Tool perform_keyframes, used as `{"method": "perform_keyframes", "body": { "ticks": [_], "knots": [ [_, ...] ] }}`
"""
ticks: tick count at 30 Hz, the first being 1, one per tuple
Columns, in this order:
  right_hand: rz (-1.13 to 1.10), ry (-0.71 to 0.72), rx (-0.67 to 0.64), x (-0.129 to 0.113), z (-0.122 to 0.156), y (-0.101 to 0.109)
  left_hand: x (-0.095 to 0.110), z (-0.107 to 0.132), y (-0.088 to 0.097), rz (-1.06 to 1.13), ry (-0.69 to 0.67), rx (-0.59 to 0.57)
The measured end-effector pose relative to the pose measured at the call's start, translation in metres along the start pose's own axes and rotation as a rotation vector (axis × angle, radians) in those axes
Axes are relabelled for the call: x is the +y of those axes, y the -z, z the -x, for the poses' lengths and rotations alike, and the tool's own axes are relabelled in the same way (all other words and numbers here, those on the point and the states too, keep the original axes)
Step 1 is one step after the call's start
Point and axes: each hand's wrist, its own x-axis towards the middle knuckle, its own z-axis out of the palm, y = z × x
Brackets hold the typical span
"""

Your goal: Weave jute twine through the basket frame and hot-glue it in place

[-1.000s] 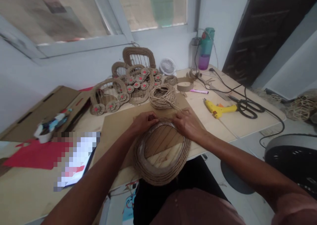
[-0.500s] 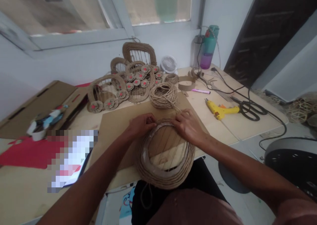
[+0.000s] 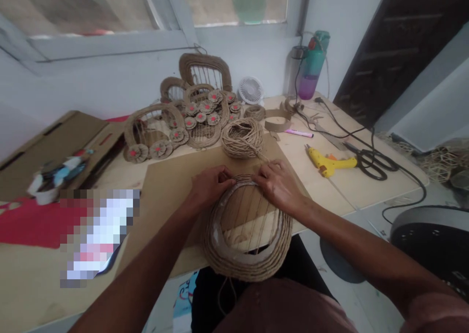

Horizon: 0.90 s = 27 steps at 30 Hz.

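An oval frame [image 3: 246,270] wound with rows of brown twine leans between the table's near edge and my lap, with thin strings strung across its opening. My left hand [image 3: 211,184] pinches the far rim on its left side. On the right of that same rim, my right hand [image 3: 275,182] has its fingers closed on the frame and the twine running to it. That strand leads back to a coil of twine [image 3: 242,137] just beyond my hands. A loose loop of twine hangs below the near rim. My fingertips partly hide the far rim.
Cardboard [image 3: 161,176] lies under the frame. Twine frames with rosettes [image 3: 207,107] stand at the back. On the right are a yellow glue gun [image 3: 330,163], black-handled scissors [image 3: 373,164], a pink marker [image 3: 298,134] and cables. A blurred lit device [image 3: 102,240] lies left.
My viewpoint has shifted slightly, so the table's objects sit a little differently. Both hands keep their places on the far rim, with only slight movement.
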Motion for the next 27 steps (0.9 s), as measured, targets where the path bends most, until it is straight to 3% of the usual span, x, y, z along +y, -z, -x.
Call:
{"method": "perform_keyframes", "body": {
  "ticks": [7,18,27],
  "knots": [
    [-0.015,0.055,0.052,0.000,0.004,-0.001,0.000,0.003,-0.002,0.019,-0.029,0.025],
    [-0.068,0.060,-0.026,0.000,0.002,-0.003,0.001,0.000,0.000,-0.021,-0.039,0.000],
    [-0.062,0.085,-0.031,-0.001,0.009,-0.001,-0.001,0.005,-0.004,-0.005,-0.084,0.063]
  ]
}}
